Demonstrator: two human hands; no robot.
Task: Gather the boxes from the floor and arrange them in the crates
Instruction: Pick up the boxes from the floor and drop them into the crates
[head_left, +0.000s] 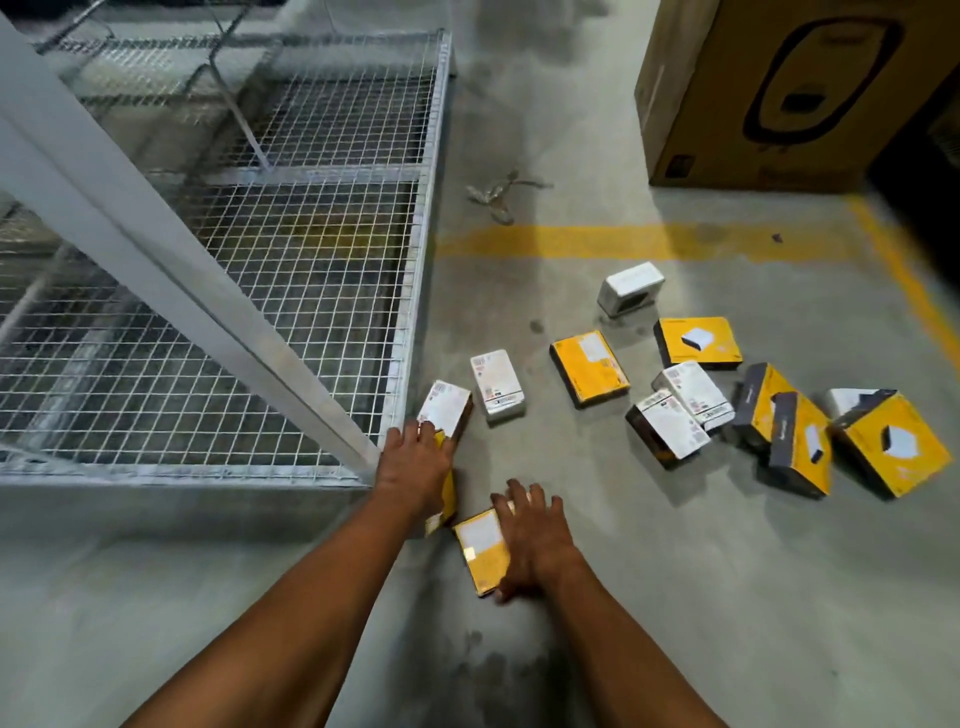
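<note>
Yellow box (485, 551) (long axis) points away.

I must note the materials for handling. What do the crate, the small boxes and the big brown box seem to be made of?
Crate: likely galvanized steel, judging by its dull grey wire mesh in a flat-bar frame.
Small boxes: probably printed cardboard with a slightly glossy yellow or white finish, sharp folded edges and stuck-on labels.
Big brown box: most likely matte, uncoated corrugated cardboard with a black print.

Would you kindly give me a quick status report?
Left hand on box by mesh crate. Right hand flat on yellow box. Many boxes still on floor. Nothing blocking.
</note>
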